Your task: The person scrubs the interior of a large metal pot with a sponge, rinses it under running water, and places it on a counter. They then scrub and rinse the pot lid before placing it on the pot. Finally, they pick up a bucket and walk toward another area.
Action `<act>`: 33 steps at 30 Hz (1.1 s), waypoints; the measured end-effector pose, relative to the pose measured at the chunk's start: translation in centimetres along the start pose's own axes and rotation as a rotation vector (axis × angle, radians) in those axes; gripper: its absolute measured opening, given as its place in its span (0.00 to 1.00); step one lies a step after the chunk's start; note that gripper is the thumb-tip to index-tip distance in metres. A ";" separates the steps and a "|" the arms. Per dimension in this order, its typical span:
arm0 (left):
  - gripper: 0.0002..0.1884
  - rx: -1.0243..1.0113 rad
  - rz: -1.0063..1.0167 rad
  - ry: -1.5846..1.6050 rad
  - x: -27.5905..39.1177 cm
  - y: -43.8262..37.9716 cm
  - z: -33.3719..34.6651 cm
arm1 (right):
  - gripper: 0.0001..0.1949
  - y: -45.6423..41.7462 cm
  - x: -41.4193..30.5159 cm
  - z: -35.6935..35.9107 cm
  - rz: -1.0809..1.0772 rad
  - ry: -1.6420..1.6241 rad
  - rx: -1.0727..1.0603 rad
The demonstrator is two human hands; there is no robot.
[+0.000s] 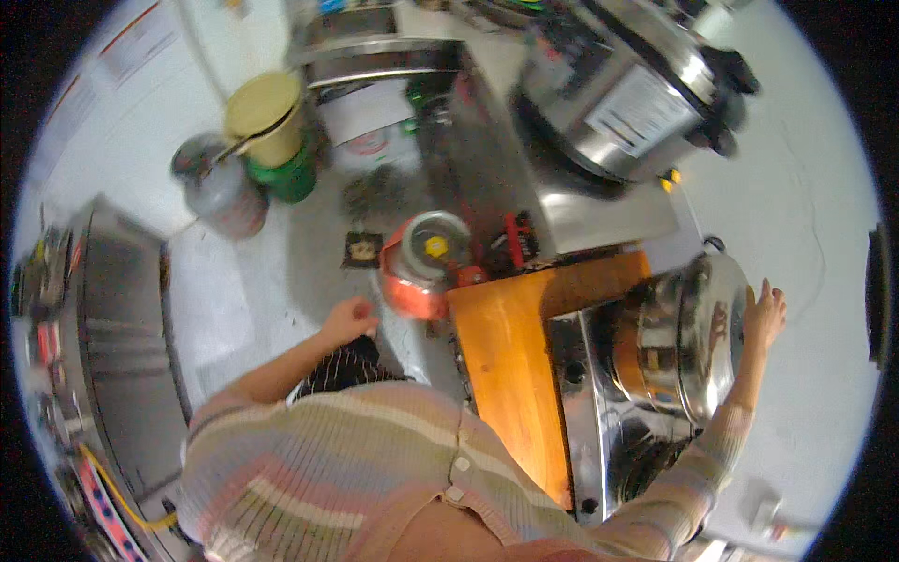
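Note:
My right hand (764, 312) is beside the domed top of a shiny stainless-steel pot (695, 337); its fingertips stick out past the rim, and whether the palm grips anything there is hidden. The pot is on a metal surface (586, 421). My left hand (351, 319) is in front of my body with its fingers loosely curled, blurred, and no object shows in it. Nearest to it is a round red container (414, 288) with a grey top and a yellow centre. Between the two hands lies an orange-brown wooden board (509, 365).
A large stainless-steel cooker (618, 91) stands at the upper right on a metal counter (604, 218). A green container with a yellow lid (263, 105) and a grey container (225, 197) are at the upper left. Dark cabinet-like equipment (126, 351) is at the left.

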State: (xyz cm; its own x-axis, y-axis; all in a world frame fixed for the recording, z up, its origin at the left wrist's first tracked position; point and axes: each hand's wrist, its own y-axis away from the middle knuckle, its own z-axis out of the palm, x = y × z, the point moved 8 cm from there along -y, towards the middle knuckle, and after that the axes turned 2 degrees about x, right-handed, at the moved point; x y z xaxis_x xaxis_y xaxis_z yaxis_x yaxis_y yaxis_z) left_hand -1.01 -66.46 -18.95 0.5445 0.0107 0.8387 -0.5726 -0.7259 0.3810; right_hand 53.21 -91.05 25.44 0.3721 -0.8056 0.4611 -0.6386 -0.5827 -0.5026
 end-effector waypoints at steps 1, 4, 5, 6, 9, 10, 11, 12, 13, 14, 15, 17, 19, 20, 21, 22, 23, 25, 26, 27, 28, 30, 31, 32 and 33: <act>0.24 0.074 0.107 -0.136 2.4 1.1 -1.8 | 0.18 0.2 -3.8 -0.3 -0.124 -0.110 0.087; 0.34 0.172 0.520 -0.460 12.2 3.1 -2.9 | 0.15 4.2 -16.2 -5.2 -0.461 -0.544 0.196; 0.38 0.159 0.708 -0.460 14.5 3.2 -2.5 | 0.16 6.3 -20.6 -5.9 -0.549 -0.559 0.178; 0.42 0.146 0.895 -0.455 16.8 3.6 -2.0 | 0.17 8.1 -25.5 -6.1 -0.625 -0.577 0.089; 0.53 0.048 1.347 -0.396 24.6 6.3 -0.2 | 0.16 13.3 -37.7 -5.3 -0.775 -0.696 -0.068; 0.53 0.013 1.458 -0.403 26.7 7.1 0.3 | 0.15 14.4 -41.4 -4.5 -0.808 -0.711 -0.131; 0.53 -0.017 1.553 -0.426 27.8 7.9 0.5 | 0.15 15.7 -45.7 -4.1 -0.852 -0.745 -0.193; 0.49 0.038 1.650 -0.454 28.6 8.5 0.1 | 0.13 17.1 -49.5 -4.2 -0.905 -0.634 -0.283; 0.45 0.096 1.741 -0.488 29.1 8.8 -0.3 | 0.13 18.3 -53.0 -4.2 -0.958 -0.529 -0.371; 0.41 0.077 1.786 -0.485 29.1 9.0 -0.7 | 0.12 19.0 -55.2 -4.5 -0.978 -0.485 -0.376; 0.36 0.062 1.813 -0.501 28.5 9.1 -1.4 | 0.12 19.9 -58.1 -5.1 -1.015 -0.457 -0.374; 0.29 0.128 1.925 -0.317 26.4 9.4 -4.1 | 0.11 20.8 -63.6 -5.7 -1.034 -0.434 -0.408; 0.30 0.094 1.956 -0.027 25.0 10.7 -9.3 | 0.11 20.8 -68.7 -5.1 -0.967 -0.445 -0.493; 0.27 0.049 1.966 -0.018 24.3 11.1 -11.2 | 0.11 20.4 -71.7 -4.8 -0.996 -0.436 -0.469; 0.24 -0.004 1.976 0.001 23.8 11.9 -13.6 | 0.12 19.9 -74.0 -4.1 -1.018 -0.425 -0.455; 0.22 -0.040 1.980 0.012 23.3 12.2 -15.7 | 0.12 19.5 -76.5 -4.3 -0.984 -0.482 -0.534; 0.21 -0.007 1.938 0.099 23.1 12.4 -17.9 | 0.13 19.2 -78.9 -5.0 -0.949 -0.539 -0.603; 0.21 0.063 1.873 0.254 22.4 12.7 -21.6 | 0.15 18.9 -82.7 -5.5 -0.901 -0.595 -0.676; 0.22 0.025 1.824 0.258 21.8 11.6 -22.8 | 0.16 18.6 -84.3 -5.5 -0.881 -0.624 -0.710; 0.22 -0.035 1.799 0.169 21.6 10.7 -23.7 | 0.17 17.8 -85.2 -4.5 -0.828 -0.719 -0.705; 0.23 -0.095 1.776 0.073 21.3 9.1 -24.9 | 0.17 17.1 -86.5 -2.8 -0.772 -0.818 -0.691; 0.26 -0.124 1.671 -0.137 19.3 4.2 -26.8 | 0.20 17.1 -88.9 1.4 -0.559 -0.971 -0.885; 0.30 -0.106 1.599 -0.249 17.7 1.4 -27.8 | 0.22 17.6 -89.7 3.7 -0.379 -1.019 -1.085; 0.36 -0.245 1.402 -0.317 16.3 -1.9 -29.7 | 0.25 18.4 -90.5 6.2 -0.181 -1.059 -1.281; 0.41 -0.369 1.188 -0.392 14.3 -4.8 -32.0 | 0.25 18.7 -91.8 7.9 -0.113 -1.108 -1.327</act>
State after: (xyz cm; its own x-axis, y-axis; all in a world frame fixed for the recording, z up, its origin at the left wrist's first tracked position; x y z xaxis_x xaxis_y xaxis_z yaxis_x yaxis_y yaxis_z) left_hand -10.11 -40.84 3.71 -0.3025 -0.7489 0.5896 -0.9240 0.0787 -0.3741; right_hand 12.43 -28.86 -32.10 0.3358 -0.7868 -0.5178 -0.4415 -0.6171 0.6513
